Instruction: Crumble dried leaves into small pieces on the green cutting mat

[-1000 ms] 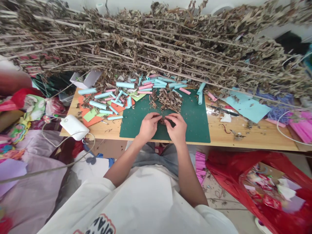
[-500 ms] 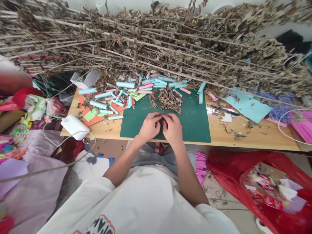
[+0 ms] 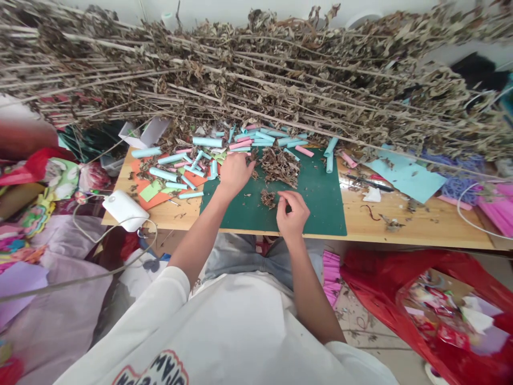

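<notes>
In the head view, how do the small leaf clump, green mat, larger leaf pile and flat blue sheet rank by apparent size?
1. Green mat
2. Flat blue sheet
3. Larger leaf pile
4. Small leaf clump

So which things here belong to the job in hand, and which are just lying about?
In use, it seems:
small leaf clump beside the right hand
larger dried-leaf pile near the left hand
green mat under the leaves
blue and pink tubes, perhaps

Lying about, apparently:
white corded device
black pen-like thing
light-blue sheet
red bag
</notes>
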A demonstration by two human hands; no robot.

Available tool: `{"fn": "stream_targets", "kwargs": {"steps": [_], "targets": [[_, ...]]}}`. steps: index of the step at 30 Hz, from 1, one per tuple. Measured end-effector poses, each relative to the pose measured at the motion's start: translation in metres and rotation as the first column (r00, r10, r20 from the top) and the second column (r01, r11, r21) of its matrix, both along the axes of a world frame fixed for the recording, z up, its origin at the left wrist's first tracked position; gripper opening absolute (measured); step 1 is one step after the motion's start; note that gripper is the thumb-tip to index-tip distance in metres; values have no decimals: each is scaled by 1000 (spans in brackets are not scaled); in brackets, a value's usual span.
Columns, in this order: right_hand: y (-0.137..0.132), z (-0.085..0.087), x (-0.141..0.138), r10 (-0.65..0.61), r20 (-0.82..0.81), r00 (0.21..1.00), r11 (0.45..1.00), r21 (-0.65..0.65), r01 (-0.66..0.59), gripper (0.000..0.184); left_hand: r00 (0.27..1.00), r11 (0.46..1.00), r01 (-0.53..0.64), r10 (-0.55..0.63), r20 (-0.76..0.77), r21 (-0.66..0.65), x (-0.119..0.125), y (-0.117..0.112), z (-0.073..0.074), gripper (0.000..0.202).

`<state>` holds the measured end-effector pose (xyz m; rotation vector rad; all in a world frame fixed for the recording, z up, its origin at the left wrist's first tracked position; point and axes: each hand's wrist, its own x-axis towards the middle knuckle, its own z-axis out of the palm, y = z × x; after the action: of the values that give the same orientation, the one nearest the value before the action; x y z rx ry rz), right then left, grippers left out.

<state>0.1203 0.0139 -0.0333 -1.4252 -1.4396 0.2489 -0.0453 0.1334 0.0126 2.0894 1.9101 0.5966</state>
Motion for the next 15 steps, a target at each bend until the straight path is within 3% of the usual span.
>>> {"fn": "stream_targets", "kwargs": {"steps": [4, 8, 15], "targets": [[-1, 3, 1, -17, -31, 999, 1000, -1, 17, 21, 1000, 997, -23, 22, -17, -74, 4, 10, -5, 23], [-2, 5, 2, -32, -43, 999, 999, -4, 32, 22, 984, 1000, -7, 12, 179, -27, -5, 14, -13, 26], [-3, 4, 1, -30, -56, 998, 999, -24, 29, 23, 866, 998, -40, 15, 499, 40, -16, 21, -14, 18]]}}
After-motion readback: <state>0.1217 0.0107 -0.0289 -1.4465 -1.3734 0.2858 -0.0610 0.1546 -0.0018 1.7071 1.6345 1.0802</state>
